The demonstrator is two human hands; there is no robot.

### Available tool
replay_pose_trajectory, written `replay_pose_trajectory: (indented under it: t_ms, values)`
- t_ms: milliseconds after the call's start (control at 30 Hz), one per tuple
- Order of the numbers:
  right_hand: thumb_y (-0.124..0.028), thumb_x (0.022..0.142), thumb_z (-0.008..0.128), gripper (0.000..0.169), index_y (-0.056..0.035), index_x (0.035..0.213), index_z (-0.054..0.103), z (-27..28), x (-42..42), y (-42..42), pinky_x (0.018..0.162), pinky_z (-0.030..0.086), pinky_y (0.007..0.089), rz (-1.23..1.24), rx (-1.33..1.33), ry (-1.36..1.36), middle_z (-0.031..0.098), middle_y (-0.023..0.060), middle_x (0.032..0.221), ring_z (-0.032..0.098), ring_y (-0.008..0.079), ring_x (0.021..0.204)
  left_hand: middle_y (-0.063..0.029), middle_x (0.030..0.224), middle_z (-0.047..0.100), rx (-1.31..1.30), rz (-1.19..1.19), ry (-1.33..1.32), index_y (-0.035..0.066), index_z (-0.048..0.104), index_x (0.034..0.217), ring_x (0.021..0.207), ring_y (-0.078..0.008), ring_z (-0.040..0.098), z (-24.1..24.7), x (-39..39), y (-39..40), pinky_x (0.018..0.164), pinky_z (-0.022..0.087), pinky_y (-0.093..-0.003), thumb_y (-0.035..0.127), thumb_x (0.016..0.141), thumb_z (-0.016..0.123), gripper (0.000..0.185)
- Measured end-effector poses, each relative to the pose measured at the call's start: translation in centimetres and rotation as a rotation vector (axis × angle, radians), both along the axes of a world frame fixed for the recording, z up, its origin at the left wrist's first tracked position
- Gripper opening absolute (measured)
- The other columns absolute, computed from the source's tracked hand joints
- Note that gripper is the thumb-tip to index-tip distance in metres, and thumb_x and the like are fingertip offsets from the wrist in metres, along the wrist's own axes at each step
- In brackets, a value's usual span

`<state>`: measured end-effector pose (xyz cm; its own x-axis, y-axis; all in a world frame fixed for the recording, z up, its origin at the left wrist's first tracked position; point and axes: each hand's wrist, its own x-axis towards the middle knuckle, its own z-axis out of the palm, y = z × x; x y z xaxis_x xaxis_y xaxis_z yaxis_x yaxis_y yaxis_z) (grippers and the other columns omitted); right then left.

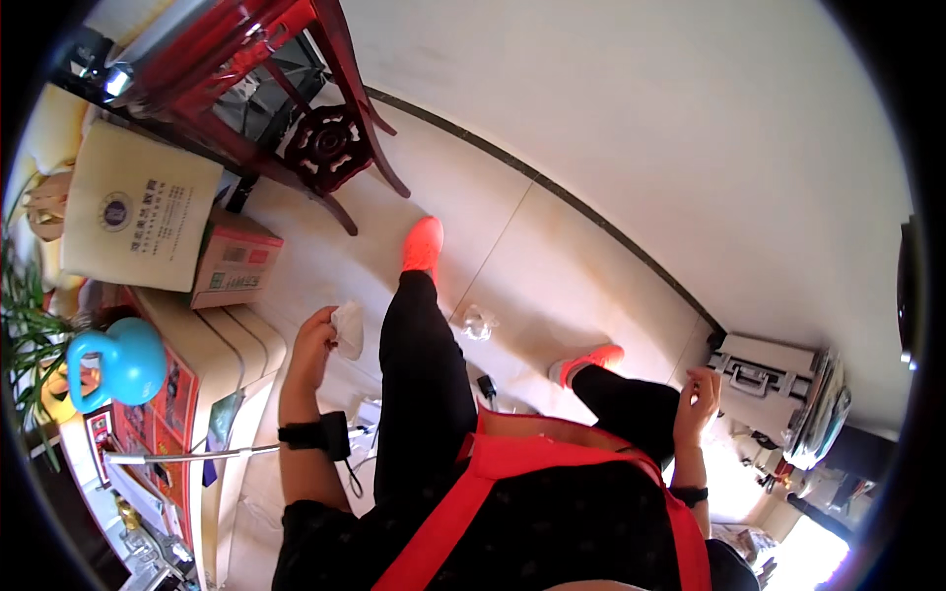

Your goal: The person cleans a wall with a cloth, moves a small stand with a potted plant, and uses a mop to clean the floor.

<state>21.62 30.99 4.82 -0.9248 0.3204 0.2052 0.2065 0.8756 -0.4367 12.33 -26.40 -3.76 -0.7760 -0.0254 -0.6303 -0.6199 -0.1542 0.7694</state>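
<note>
My left hand (pixel 319 336) pinches a crumpled white tissue or thin cloth (pixel 349 330) between thumb and fingers, out in front of my left side. On the right, my right hand (pixel 698 402) hangs near my knee with its fingers loosely curled. A gap shows beside the thumb, and I see nothing held there. Between my feet a small crumpled clear plastic bag (pixel 479 323) lies on the pale tiled floor (pixel 488 229). I wear a red apron (pixel 532 454) and orange-pink shoes (pixel 423 244).
Ahead to the left stands a carved dark-red wooden stand (pixel 329 144). A cardboard box (pixel 240 258) and a cream printed bag (pixel 140 210) sit left, by a blue kettlebell (pixel 129 362). A silver hard case (pixel 765 377) stands right, against the white wall (pixel 628 125).
</note>
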Motion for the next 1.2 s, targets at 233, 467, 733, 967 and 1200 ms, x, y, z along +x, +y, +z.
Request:
replay_pose_trajectory:
  t_ms: [233, 467, 733, 967, 1200]
  values:
    - [0.008, 0.077, 0.051, 0.02, -0.0037, 0.09, 0.061, 0.1, 3.2, -0.3, 0.06, 0.046, 0.0311, -0.014, -0.022, 0.049, 0.056, 0.0097, 0.095, 0.056, 0.0249, 0.084, -0.0061, 0.112, 0.061, 0.332, 0.341, 0.098, 0.001, 0.053, 0.123, 0.106, -0.0191, 0.057, 2.6, 4.4, 0.1, 0.09, 0.045, -0.0346, 0.023, 0.093, 0.044, 0.039]
    - [0.006, 0.077, 0.051, 0.018, -0.0044, 0.088, 0.061, -1.0, 8.5, -0.4, 0.072, 0.046, 0.0361, -0.029, 0.059, 0.133, 0.057, 0.0107, 0.093, 0.056, 0.0286, 0.085, -0.006, 0.11, 0.062, 0.279, 0.358, 0.307, 0.003, 0.055, 0.122, 0.099, -0.017, 0.059, 6.0, 4.8, 0.2, 0.085, 0.047, -0.0305, 0.026, 0.093, 0.054, 0.037]
    - [0.006, 0.075, 0.051, 0.019, -0.004, 0.087, 0.062, -2.3, 12.8, 1.0, 0.08, 0.045, 0.04, -0.054, 0.122, 0.044, 0.058, 0.0122, 0.093, 0.056, 0.0317, 0.09, -0.0004, 0.112, 0.061, 0.233, 0.751, 0.299, 0.011, 0.055, 0.119, 0.1, -0.015, 0.058, 7.8, 11.1, -1.6, 0.079, 0.047, -0.0307, 0.042, 0.093, 0.056, 0.04]
    - [0.004, 0.08, 0.051, 0.017, -0.0038, 0.088, 0.064, -2.8, 13.6, 1.7, 0.081, 0.047, 0.0407, -0.008, 0.243, -0.001, 0.059, 0.0133, 0.095, 0.058, 0.032, 0.091, -0.001, 0.102, 0.057, 0.181, 0.928, 0.379, 0.013, 0.054, 0.109, 0.092, -0.0166, 0.056, 7.1, 20.3, -7.6, 0.072, 0.048, -0.034, 0.031, 0.084, 0.069, 0.035]
    - [-0.001, 0.082, 0.051, 0.017, -0.0067, 0.089, 0.065, -1.9, 14.6, 1.6, 0.082, 0.046, 0.0402, -0.016, 0.342, -0.105, 0.059, 0.012, 0.094, 0.058, 0.0308, 0.093, -0.0104, 0.096, 0.057, -0.377, 1.173, 0.338, 0.006, 0.045, 0.112, 0.076, -0.0212, 0.059, 1.9, 27.6, -15.0, 0.061, 0.053, -0.0356, -0.004, 0.072, 0.062, 0.045]
